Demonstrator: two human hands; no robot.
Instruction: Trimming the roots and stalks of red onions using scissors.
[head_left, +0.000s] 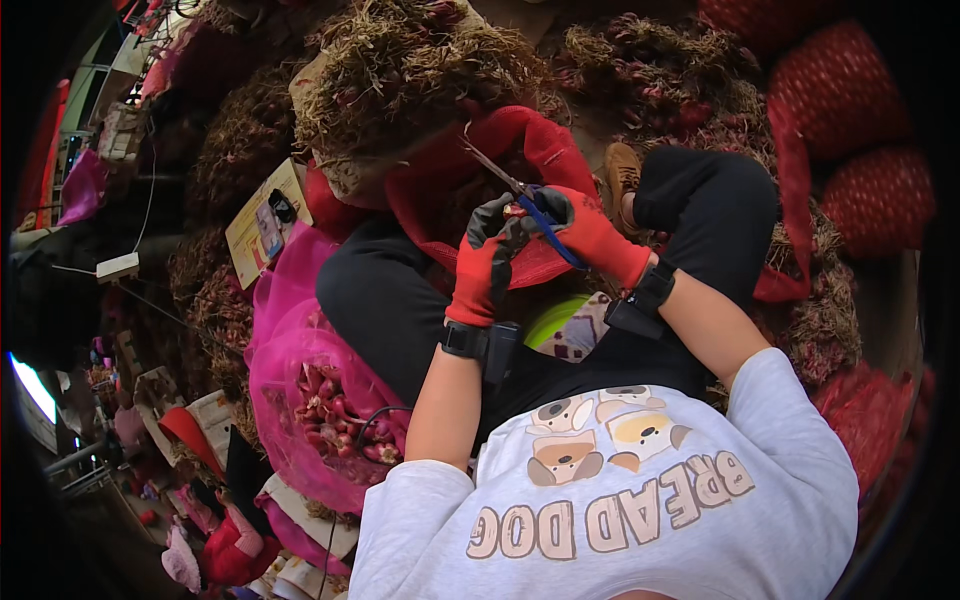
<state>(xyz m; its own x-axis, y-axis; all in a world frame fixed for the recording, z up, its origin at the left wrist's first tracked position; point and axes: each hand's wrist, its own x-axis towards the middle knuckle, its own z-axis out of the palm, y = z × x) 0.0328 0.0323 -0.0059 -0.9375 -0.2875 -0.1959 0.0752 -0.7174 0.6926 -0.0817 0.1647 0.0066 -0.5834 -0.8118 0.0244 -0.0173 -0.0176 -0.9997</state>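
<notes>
My left hand, in a red glove with dark grey fingers, pinches a small reddish shallot. In a matching glove, my right hand grips a pair of scissors by its blue handles. The metal blades stand parted, pointing up and left past the shallot. Both hands meet above a red mesh bag that lies open between my bent knees; its inside is mostly in shadow. Beside my left thigh, a pink mesh bag holds many trimmed-looking shallots.
Heaps of dry-stemmed shallots rise in front, with more at the far right. Full red mesh sacks are stacked on the right. At left lie a cardboard piece and a white power strip. Another person in red is at lower left.
</notes>
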